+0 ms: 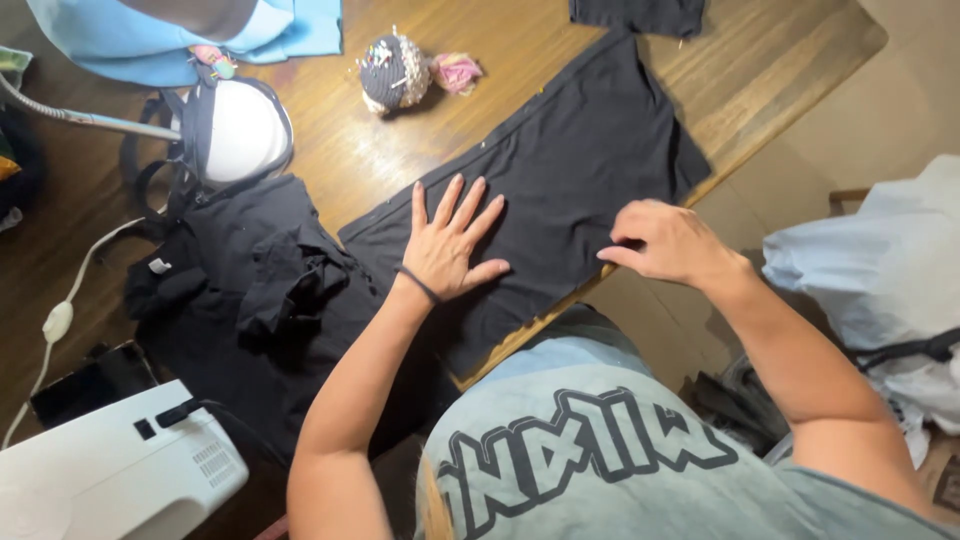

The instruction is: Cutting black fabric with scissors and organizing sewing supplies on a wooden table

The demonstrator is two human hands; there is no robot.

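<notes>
The wooden counter (780,70) carries nearly everything here, and across its middle lies the long black fabric panel (560,170), spread flat on a slant with its near edge running along the counter's rim. To its left sits a crumpled heap of black cloth (260,290), with a white sewing machine (120,470) at the near corner and a white lamp head (240,130) behind the heap. The left hand (450,245) rests open, fingers fanned, pressing the panel flat near its middle. The right hand (665,240) is closed in a pinch on the panel's near edge, thumb and fingertips gripping the cloth. Smoothing probably goes best if the flat palm anchors the cloth firmly while the pinching hand draws the edge taut and even, without stretching the knit. A pincushion (395,72) bristling with pins sits at the far side, within reach.
</notes>
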